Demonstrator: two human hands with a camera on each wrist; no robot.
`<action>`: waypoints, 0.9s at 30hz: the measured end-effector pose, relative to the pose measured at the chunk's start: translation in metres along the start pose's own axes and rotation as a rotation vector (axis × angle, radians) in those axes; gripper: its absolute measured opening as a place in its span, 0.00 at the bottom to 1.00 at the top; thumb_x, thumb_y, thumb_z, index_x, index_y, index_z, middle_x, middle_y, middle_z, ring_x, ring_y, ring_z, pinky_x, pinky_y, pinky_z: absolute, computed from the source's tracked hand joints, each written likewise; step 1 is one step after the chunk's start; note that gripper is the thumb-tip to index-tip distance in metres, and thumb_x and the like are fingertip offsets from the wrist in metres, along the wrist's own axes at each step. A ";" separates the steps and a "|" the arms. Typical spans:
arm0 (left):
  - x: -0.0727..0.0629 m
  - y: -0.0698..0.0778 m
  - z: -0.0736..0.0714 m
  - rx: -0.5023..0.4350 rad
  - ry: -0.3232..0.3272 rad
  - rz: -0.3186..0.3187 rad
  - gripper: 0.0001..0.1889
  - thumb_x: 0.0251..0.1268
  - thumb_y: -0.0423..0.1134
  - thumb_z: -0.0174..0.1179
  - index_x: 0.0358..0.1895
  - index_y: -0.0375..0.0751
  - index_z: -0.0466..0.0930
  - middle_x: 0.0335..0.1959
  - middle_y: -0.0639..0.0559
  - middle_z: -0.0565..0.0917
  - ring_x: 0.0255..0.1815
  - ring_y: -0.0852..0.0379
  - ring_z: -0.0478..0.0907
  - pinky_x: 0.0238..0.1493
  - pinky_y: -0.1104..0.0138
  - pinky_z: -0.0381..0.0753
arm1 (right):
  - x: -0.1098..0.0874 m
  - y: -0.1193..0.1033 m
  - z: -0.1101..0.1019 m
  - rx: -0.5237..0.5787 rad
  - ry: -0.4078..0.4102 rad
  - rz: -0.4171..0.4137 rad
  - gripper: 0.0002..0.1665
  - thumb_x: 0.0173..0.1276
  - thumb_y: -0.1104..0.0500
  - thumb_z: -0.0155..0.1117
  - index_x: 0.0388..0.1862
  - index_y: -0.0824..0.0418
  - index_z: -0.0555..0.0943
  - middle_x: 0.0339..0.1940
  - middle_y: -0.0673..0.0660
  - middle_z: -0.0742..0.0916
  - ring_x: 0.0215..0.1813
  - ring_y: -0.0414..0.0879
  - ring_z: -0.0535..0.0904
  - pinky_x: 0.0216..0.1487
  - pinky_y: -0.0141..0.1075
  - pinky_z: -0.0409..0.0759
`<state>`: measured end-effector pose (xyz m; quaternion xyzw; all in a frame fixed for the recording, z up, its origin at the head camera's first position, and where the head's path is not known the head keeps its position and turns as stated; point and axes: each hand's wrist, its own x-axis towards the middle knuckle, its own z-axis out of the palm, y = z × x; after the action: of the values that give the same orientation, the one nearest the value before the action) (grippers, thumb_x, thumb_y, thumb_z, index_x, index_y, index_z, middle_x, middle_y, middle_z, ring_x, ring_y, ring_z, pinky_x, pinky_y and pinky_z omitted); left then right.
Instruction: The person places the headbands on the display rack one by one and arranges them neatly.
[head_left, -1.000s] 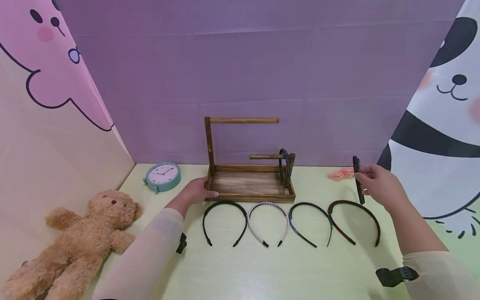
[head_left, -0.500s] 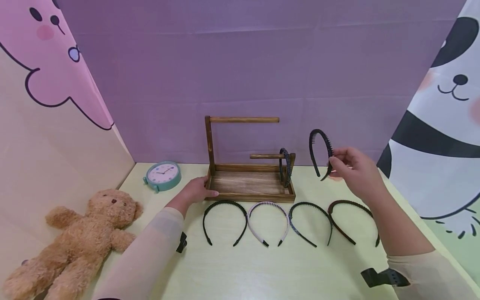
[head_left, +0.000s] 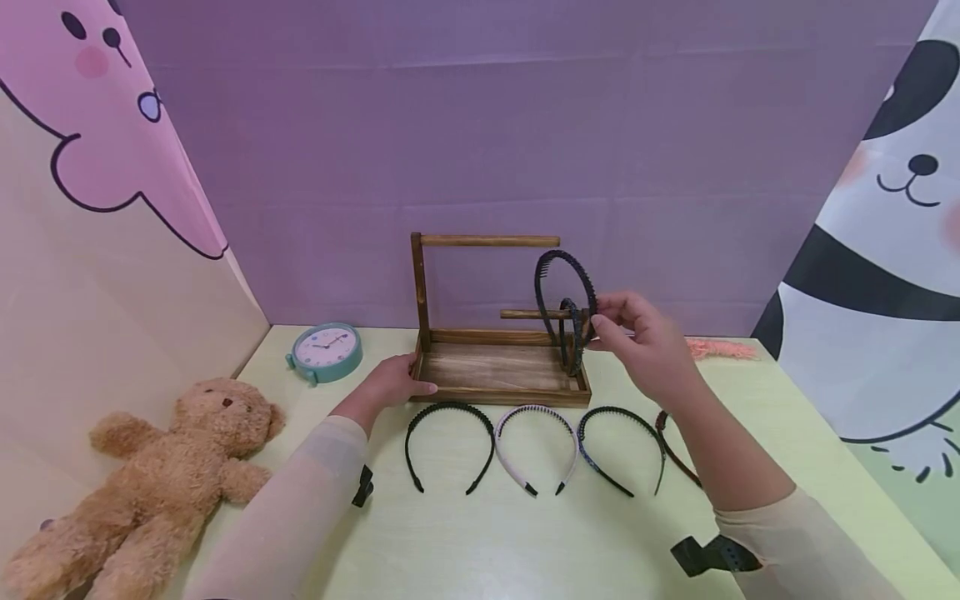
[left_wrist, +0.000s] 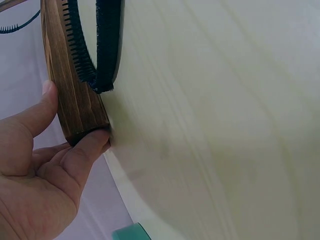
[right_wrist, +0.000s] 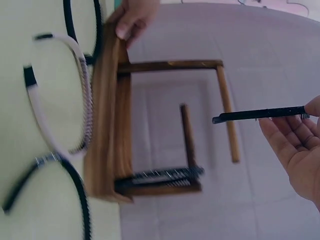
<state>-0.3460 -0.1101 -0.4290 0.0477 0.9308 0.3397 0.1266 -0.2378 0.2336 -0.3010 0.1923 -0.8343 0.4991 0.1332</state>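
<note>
My left hand (head_left: 392, 385) grips the left end of a wooden rack (head_left: 510, 397), thumb on its front edge. The rack has a tray base, a long upper bar and a shorter lower bar. A dark headband (head_left: 577, 354) hangs on the lower bar near its right post. With my right hand (head_left: 648, 354) I pinch a black toothed headband (head_left: 538, 287) by one side. It stands upright at the rack's right end, overlapping the lower bar in the head view. In the right wrist view this black headband (right_wrist: 265, 114) appears edge-on, across the upper bar.
In front of the rack lie a black headband (head_left: 450, 406), a white headband (head_left: 500, 450), a dark patterned headband (head_left: 611, 479) and a reddish-brown headband (head_left: 677, 462), partly behind my right forearm. A teal clock (head_left: 327, 352), a teddy bear (head_left: 172, 467) and pink fluff (head_left: 722, 350) surround them.
My right hand has carried the black headband left from the table's right side to the rack, turning it so its loop shows. My left hand has stayed on the rack.
</note>
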 end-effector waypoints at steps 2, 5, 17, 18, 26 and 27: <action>0.000 0.000 0.000 0.006 -0.004 0.000 0.46 0.63 0.49 0.67 0.78 0.38 0.51 0.75 0.38 0.63 0.76 0.40 0.58 0.75 0.48 0.60 | 0.002 0.004 0.012 0.018 -0.012 0.006 0.19 0.77 0.55 0.53 0.59 0.68 0.72 0.43 0.63 0.81 0.41 0.40 0.83 0.47 0.33 0.85; 0.000 0.000 0.001 0.009 -0.010 0.005 0.46 0.63 0.49 0.66 0.78 0.38 0.51 0.75 0.38 0.62 0.76 0.40 0.58 0.75 0.49 0.59 | 0.006 0.011 0.032 0.032 -0.031 0.011 0.17 0.77 0.56 0.54 0.57 0.66 0.73 0.43 0.63 0.83 0.41 0.42 0.84 0.45 0.33 0.85; -0.001 0.000 0.000 0.027 -0.003 0.003 0.46 0.64 0.50 0.65 0.78 0.38 0.50 0.76 0.38 0.61 0.77 0.40 0.57 0.75 0.48 0.59 | 0.024 0.042 0.095 0.085 -0.048 0.127 0.17 0.75 0.54 0.57 0.58 0.60 0.75 0.47 0.59 0.84 0.47 0.50 0.83 0.52 0.45 0.84; -0.001 0.000 0.000 0.025 -0.002 0.004 0.46 0.64 0.50 0.65 0.78 0.38 0.50 0.76 0.38 0.62 0.76 0.40 0.57 0.75 0.49 0.59 | 0.025 0.045 0.097 0.080 -0.042 0.132 0.17 0.75 0.53 0.57 0.57 0.60 0.75 0.47 0.59 0.84 0.47 0.50 0.83 0.51 0.43 0.84; -0.002 0.000 0.000 0.031 0.005 0.005 0.46 0.63 0.50 0.66 0.78 0.39 0.51 0.75 0.38 0.62 0.76 0.40 0.58 0.74 0.49 0.60 | 0.032 0.072 0.101 0.005 0.016 0.200 0.18 0.75 0.52 0.55 0.58 0.59 0.74 0.47 0.59 0.84 0.49 0.54 0.83 0.50 0.42 0.83; -0.002 0.000 0.000 0.032 0.005 0.003 0.46 0.63 0.50 0.66 0.78 0.38 0.51 0.75 0.38 0.62 0.76 0.40 0.58 0.74 0.49 0.60 | 0.032 0.074 0.100 0.001 0.024 0.210 0.18 0.76 0.52 0.55 0.59 0.59 0.74 0.48 0.59 0.83 0.49 0.54 0.82 0.50 0.42 0.83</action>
<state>-0.3441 -0.1104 -0.4285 0.0505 0.9364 0.3249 0.1229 -0.3034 0.1710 -0.3923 0.0979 -0.8480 0.5130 0.0902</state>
